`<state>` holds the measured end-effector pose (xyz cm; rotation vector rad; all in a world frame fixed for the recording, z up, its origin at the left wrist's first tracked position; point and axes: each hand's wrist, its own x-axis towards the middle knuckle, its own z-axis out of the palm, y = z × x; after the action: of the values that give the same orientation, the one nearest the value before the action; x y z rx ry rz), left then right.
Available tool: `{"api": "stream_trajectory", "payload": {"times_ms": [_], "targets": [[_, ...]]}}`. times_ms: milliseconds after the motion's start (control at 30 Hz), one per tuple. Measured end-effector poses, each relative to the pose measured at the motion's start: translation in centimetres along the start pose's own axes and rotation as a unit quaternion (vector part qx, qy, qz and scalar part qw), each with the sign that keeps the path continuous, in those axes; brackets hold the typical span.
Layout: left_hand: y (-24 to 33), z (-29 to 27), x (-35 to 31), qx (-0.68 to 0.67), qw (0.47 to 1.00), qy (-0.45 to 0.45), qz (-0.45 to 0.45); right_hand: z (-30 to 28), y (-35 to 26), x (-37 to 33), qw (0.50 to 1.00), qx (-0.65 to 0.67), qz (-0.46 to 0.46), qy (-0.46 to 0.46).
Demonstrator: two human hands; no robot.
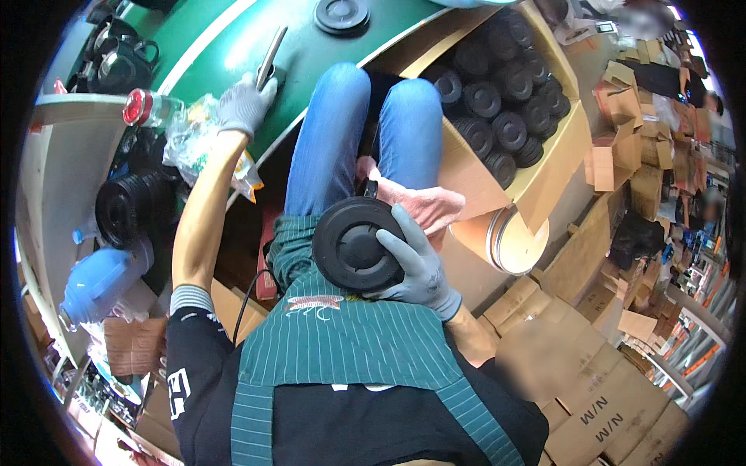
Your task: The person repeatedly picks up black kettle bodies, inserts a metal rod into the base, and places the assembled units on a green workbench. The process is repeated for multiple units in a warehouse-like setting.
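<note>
In grey gloves, both my hands are at work. My left hand (245,106) rests on the green table with its fingers closed around the base of a slim, blade-like tool (273,51). The tool's pale shaft slants up and away; its lower end is partly hidden by the fingers. Above my lap, my right hand (416,268) grips a black round disc (353,247) by its right edge, fingers over its ringed face and a raised round centre. A pink cloth (416,200) lies across my thighs just beyond the disc. Another black disc (342,15) lies on the table.
An open cardboard box (571,147) at the right holds many stacked black discs (509,130). Beside it stands a round bucket (521,245). A red-lidded jar (148,108) and plastic bag (193,140) sit left of my forearm. Closed cartons (606,388) lie lower right.
</note>
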<state>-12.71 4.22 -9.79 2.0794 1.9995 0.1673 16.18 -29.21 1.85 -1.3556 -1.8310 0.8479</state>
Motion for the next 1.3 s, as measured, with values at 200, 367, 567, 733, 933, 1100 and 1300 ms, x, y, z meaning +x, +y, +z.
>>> {"api": "stream_trajectory", "payload": {"times_ms": [200, 367, 567, 733, 933, 1100, 1300], "targets": [[1.7, -6.5, -6.9, -0.204, 0.937, 0.167, 0.230, -6.3, -1.5, 5.0, 0.991, -0.038, 0.090, 0.096], [1.6, -8.5, -13.5, -0.179, 0.837, 0.193, 0.479, -8.4, 0.3, 11.0, 0.885, 0.339, 0.116, 0.296], [3.7, -4.3, -11.0, -0.277, 0.861, 0.221, 0.364, -1.5, 9.7, 16.2, 0.772, 0.580, 0.212, 0.148], [3.9, -14.7, -3.8, -0.232, 0.890, 0.309, 0.240, 1.0, 8.7, 21.9, 0.712, 0.658, 0.245, 0.013], [-1.4, -14.6, 19.0, -0.086, 0.920, 0.364, 0.116, 6.1, 10.2, 18.9, 0.881, 0.423, 0.207, -0.051], [-0.4, -13.8, 35.3, -0.076, 0.917, 0.391, 0.016, 6.5, 9.8, 19.2, 0.904, 0.369, 0.214, 0.026], [-3.1, -13.3, 44.1, -0.021, 0.966, 0.244, 0.084, 5.5, 9.5, 20.7, 0.904, 0.346, 0.249, 0.022]]}}
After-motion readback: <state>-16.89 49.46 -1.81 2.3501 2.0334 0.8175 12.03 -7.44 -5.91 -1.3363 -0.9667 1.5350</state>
